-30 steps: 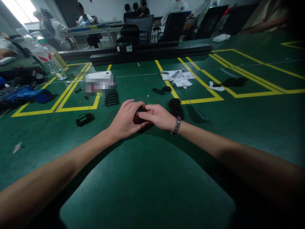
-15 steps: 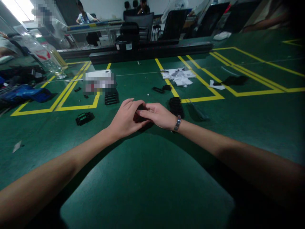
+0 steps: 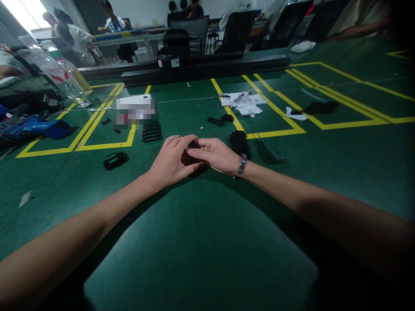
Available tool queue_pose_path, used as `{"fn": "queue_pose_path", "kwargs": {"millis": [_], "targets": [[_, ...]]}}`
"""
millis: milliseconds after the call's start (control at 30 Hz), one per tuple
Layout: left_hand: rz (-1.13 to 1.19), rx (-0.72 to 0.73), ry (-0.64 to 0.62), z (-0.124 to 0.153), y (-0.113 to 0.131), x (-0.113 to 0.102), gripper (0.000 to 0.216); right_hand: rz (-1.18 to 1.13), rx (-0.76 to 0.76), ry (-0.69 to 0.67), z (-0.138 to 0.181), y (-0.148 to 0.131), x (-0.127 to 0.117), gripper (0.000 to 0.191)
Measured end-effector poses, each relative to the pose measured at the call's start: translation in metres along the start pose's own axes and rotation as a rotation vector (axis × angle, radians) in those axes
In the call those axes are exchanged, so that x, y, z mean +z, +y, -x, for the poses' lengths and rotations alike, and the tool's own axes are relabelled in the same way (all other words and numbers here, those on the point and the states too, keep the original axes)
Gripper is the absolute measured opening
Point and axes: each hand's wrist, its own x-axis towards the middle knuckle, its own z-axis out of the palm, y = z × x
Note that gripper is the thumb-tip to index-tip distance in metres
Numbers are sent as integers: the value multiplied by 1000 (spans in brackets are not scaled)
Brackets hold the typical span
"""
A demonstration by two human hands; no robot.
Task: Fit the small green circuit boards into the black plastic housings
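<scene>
My left hand [image 3: 175, 157] and my right hand [image 3: 217, 156] meet over the middle of the green table [image 3: 201, 242]. Both have their fingers curled in toward each other, closed around something dark and small that the fingers mostly hide; I cannot make out what it is. A bracelet [image 3: 242, 164] circles my right wrist. Just beyond that wrist lies a row of black plastic parts [image 3: 239, 142]. Left of my left hand sits a black part with green on it [image 3: 114, 160], and another stack of black slotted parts [image 3: 152, 131] lies behind that hand.
Crumpled white paper [image 3: 244, 103], a small black frame [image 3: 215, 121] and a clear plastic bag [image 3: 269, 149] lie beyond my hands. Plastic bottles [image 3: 63, 75] stand at the back left near a blue item [image 3: 48, 126]. A long black bar [image 3: 207, 69] crosses the far side; people sit behind.
My hands stay together in nearly the same place. The fingers of my right hand have shifted slightly against the left.
</scene>
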Motion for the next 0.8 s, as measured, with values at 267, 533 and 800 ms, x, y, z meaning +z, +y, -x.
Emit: {"fn": "queue_pose_path", "kwargs": {"millis": [267, 533, 800], "targets": [[28, -22, 15, 1, -1, 0, 61, -61, 11, -4, 0, 1, 0, 24], [29, -46, 10, 1, -1, 0, 64, -87, 31, 3, 0, 0, 1, 24], [25, -48, 13, 1, 0, 0, 63, -84, 19, -9, 1, -1, 1, 24]]}}
